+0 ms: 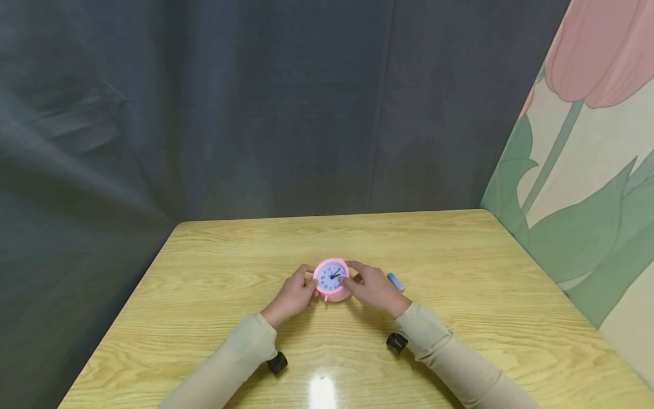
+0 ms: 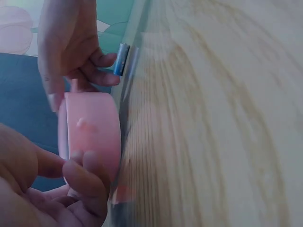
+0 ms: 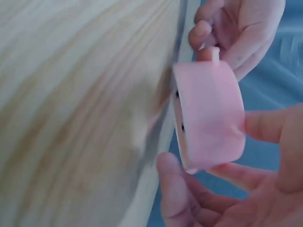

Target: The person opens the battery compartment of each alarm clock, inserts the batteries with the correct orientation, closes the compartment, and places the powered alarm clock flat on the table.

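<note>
- One pink alarm clock (image 1: 327,275), gripped by two hands: left hand (image 1: 294,293) at eight o'clock, right hand (image 1: 377,289) at four.
- One blue battery (image 1: 395,282), three o'clock, farther out.

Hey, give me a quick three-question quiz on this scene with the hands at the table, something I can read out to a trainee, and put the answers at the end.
1. What do the left hand and the right hand both hold?
2. True or false: the blue battery lies on the table, nearer the right hand than the left.
3. In the head view, which way does the held thing's face point?
A) Down at the table
B) Away, at the curtain
C) Up toward the camera

Key: 1. A pink clock. 2. True. 3. C.
</note>
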Demonstrator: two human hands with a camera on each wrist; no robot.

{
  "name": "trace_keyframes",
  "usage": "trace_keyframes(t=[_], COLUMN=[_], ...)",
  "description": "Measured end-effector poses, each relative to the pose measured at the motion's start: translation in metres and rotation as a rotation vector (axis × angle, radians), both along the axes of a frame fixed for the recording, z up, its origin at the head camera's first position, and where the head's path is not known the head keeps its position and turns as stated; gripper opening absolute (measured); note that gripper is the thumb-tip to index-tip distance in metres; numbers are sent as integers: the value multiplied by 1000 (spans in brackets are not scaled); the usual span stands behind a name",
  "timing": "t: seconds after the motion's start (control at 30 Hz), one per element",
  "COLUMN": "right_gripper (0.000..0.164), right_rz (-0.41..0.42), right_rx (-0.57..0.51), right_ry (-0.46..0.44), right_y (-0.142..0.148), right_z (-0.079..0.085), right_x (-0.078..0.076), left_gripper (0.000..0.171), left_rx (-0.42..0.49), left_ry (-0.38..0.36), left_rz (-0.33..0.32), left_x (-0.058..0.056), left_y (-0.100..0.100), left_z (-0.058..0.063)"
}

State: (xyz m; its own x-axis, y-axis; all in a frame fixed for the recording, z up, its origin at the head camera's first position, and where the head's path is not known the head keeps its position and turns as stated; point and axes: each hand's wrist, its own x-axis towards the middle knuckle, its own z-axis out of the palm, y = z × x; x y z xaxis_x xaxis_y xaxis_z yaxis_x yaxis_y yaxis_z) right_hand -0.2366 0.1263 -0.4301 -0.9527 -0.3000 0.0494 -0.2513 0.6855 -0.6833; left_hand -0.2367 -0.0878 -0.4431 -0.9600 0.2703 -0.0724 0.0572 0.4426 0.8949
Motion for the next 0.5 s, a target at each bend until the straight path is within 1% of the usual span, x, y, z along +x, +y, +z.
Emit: trace_keyframes(t=[0.13, 0.2, 0.27, 0.33, 0.4, 0.5], right_gripper=[52, 50, 48, 48, 48, 52], right_rz=[35, 55, 64, 70, 70, 62], right_rx=[-19, -12, -2, 21, 39, 55], right_ry=[132, 200, 250, 261, 271, 280], right_y=[-3, -5, -8, -10, -12, -14], right_z=[8, 11, 14, 15, 15, 16], right_x=[3, 5, 8, 11, 13, 15], left_gripper=[33, 31, 30, 31, 34, 45], left_rx=[55, 72, 80, 78, 64, 25], left_ry=[-54, -68, -75, -76, -65, -3], left_rz=[-27, -42, -47, -33, -5, 28], left_x=[0, 0, 0, 0, -1, -2], left_y=[0, 1, 1, 2, 2, 1], left_z=[-1, -2, -3, -4, -3, 5])
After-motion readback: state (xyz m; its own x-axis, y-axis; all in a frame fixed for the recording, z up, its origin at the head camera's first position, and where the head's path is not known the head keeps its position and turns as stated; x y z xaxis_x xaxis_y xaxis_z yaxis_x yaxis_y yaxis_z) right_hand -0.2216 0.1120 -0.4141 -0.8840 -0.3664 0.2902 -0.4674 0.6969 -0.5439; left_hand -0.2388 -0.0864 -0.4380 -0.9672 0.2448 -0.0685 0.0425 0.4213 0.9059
